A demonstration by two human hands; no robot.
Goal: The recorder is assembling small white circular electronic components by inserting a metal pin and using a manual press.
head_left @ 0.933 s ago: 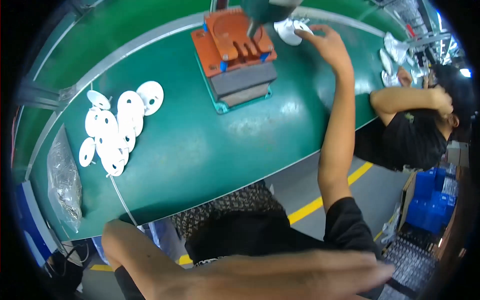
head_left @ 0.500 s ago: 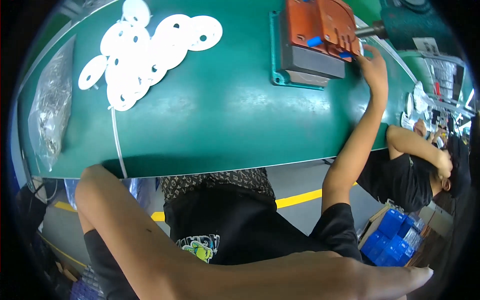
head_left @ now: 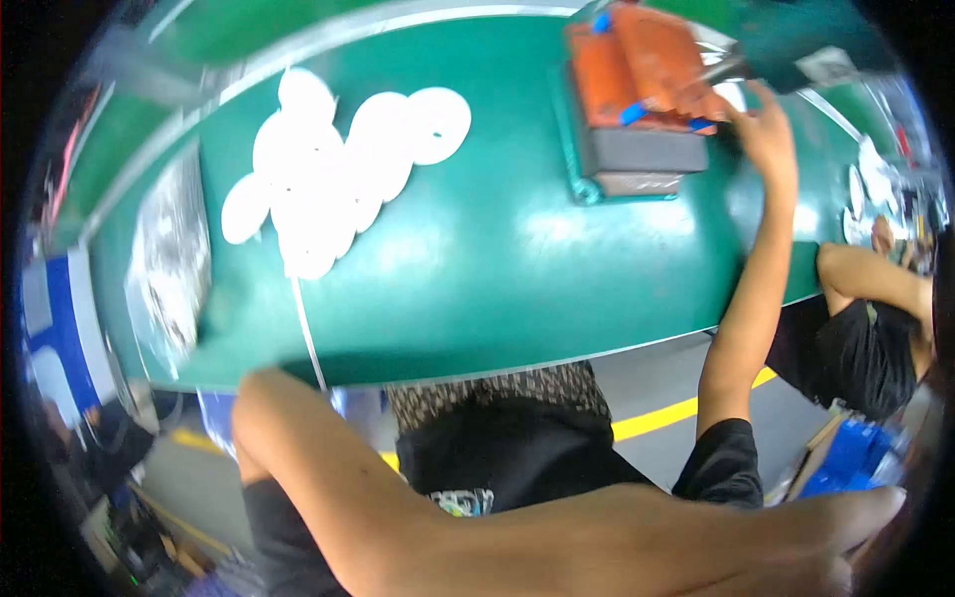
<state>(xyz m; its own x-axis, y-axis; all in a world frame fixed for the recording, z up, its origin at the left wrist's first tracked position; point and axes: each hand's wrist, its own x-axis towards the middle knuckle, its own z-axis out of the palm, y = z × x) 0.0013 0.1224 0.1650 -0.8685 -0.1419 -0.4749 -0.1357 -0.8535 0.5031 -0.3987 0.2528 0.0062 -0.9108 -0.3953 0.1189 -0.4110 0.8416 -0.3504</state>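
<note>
My right hand [head_left: 771,144] reaches to the right side of an orange fixture [head_left: 647,65] with blue pins, mounted on a dark grey block [head_left: 647,151]. Its thumb and a finger are around the edge of a white round piece [head_left: 732,94], mostly hidden, at the fixture's side. A metal shaft from a dark green machine [head_left: 816,45] points at the same spot. Bent across my body, the left arm brings my left hand [head_left: 860,522] to the lower right, close to the camera. Its fingers are blurred and partly cut off; what it touches is hidden.
Overlapping white discs with small holes [head_left: 318,189] lie on the green table [head_left: 477,289], a white cord [head_left: 308,333] hanging from them over the front edge. A clear plastic bag [head_left: 171,264] lies at the left. At the right sits a co-worker [head_left: 865,348], near blue boxes [head_left: 846,458].
The view has shifted, so the table's contents sit lower and further right. My right hand stays at the fixture's side, and my left arm remains folded across my body.
</note>
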